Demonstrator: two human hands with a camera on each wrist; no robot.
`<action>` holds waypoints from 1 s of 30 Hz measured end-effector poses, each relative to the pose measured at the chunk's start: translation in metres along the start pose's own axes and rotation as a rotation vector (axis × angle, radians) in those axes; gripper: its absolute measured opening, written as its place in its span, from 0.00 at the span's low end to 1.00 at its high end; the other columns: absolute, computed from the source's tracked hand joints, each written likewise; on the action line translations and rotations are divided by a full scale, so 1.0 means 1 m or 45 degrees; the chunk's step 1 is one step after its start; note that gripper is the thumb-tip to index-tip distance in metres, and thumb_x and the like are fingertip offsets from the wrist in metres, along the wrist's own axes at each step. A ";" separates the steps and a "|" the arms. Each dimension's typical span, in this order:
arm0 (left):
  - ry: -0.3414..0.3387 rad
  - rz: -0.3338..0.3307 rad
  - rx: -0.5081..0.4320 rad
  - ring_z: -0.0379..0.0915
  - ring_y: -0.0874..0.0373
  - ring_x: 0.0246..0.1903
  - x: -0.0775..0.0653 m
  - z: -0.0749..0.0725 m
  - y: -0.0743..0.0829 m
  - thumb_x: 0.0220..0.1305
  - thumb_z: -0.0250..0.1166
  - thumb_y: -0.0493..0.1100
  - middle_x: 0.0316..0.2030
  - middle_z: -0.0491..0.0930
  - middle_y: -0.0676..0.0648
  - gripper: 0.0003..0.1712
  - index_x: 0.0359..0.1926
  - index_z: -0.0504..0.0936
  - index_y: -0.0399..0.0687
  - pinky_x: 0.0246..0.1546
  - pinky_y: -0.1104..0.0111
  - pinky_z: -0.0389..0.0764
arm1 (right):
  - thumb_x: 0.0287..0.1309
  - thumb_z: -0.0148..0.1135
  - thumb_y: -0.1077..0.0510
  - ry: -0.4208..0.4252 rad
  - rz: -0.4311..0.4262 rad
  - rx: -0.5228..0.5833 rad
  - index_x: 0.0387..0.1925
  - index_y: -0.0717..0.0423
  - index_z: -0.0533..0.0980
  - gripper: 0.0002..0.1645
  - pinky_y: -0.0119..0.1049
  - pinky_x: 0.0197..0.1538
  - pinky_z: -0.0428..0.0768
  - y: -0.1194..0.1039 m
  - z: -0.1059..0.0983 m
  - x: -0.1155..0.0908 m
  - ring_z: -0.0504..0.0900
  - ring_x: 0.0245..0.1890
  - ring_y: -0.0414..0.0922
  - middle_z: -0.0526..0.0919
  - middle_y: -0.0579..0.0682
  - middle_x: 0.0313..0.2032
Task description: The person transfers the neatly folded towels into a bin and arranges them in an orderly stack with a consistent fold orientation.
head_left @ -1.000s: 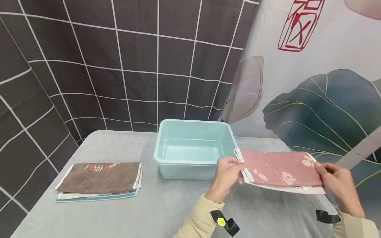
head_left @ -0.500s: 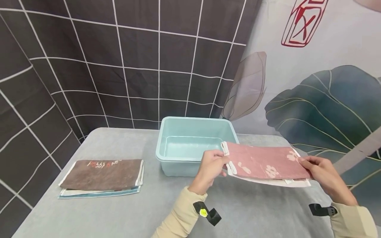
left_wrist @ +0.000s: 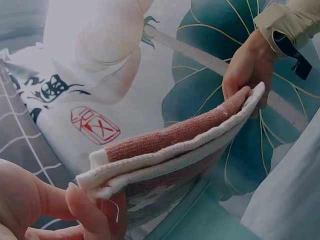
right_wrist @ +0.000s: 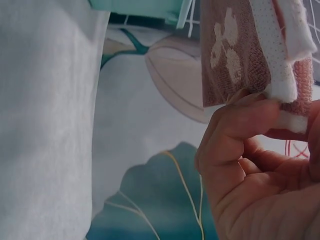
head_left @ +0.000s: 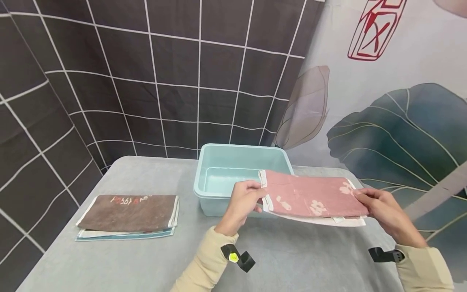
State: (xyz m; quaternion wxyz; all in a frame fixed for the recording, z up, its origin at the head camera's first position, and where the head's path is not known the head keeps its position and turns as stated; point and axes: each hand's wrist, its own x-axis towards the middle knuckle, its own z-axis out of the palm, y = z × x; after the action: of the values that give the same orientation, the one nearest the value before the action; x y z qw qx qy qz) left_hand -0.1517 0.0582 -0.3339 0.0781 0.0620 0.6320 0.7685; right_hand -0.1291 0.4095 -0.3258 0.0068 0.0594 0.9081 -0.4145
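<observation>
The person holds the pink towel (head_left: pixel 313 194) folded and raised above the table (head_left: pixel 120 263), one end in each hand. The left hand (head_left: pixel 245 200) pinches its left, white-bordered end between thumb and fingers; the right hand (head_left: pixel 377 207) pinches the opposite end the same way. The towel spans the gap between them, its layers stacked, pale flower shapes on its upper face. A small white tag (head_left: pixel 338 219) shows at the near edge; any print on it is too small to read.

In the head view the towel's left part overlaps the front right of the pale blue basin (head_left: pixel 213 207), which stands on the table.

Well to the left lies a folded brown towel (head_left: pixel 127 215) on top of a blue-and-white cloth (head_left: pixel 125 236). Red and pale lettering runs along the brown towel's far edge, upside down to the head camera and not clear enough to read with certainty.

Behind, the white hanging (head_left: pixel 339 89) bears a red framed seal (head_left: pixel 375 34) with character-like strokes, cut off by the top of the head view. The yellow sticker (head_left: pixel 233 257) on the left wrist's black strap (head_left: pixel 228 250) has a mark too small to make out.
</observation>
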 end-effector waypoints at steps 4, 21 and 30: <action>0.003 0.017 0.031 0.70 0.61 0.19 0.002 -0.009 0.002 0.52 0.60 0.30 0.22 0.78 0.46 0.09 0.37 0.78 0.29 0.12 0.75 0.71 | 0.66 0.45 0.46 -0.016 -0.041 0.043 0.54 0.73 0.63 0.32 0.33 0.29 0.79 -0.004 0.005 0.001 0.78 0.25 0.40 0.75 0.45 0.31; 0.033 0.040 0.158 0.67 0.62 0.14 0.000 -0.036 0.011 0.52 0.58 0.29 0.21 0.77 0.46 0.10 0.37 0.76 0.27 0.12 0.76 0.71 | 0.64 0.49 0.46 -0.035 -0.095 0.162 0.50 0.71 0.67 0.30 0.34 0.29 0.79 -0.025 0.024 0.005 0.78 0.25 0.40 0.76 0.41 0.29; 0.037 0.047 0.217 0.66 0.63 0.16 0.001 -0.050 0.015 0.54 0.57 0.29 0.22 0.76 0.47 0.11 0.40 0.75 0.27 0.12 0.76 0.68 | 0.64 0.50 0.46 -0.043 -0.139 0.214 0.49 0.71 0.68 0.29 0.32 0.30 0.79 -0.035 0.033 0.005 0.78 0.26 0.40 0.76 0.43 0.30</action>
State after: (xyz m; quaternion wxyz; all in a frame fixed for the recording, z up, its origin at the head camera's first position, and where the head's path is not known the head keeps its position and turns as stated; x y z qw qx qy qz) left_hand -0.1633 0.0078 -0.3289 0.0492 0.0688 0.6948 0.7142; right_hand -0.1397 0.3624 -0.3213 -0.0054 0.0032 0.8718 -0.4898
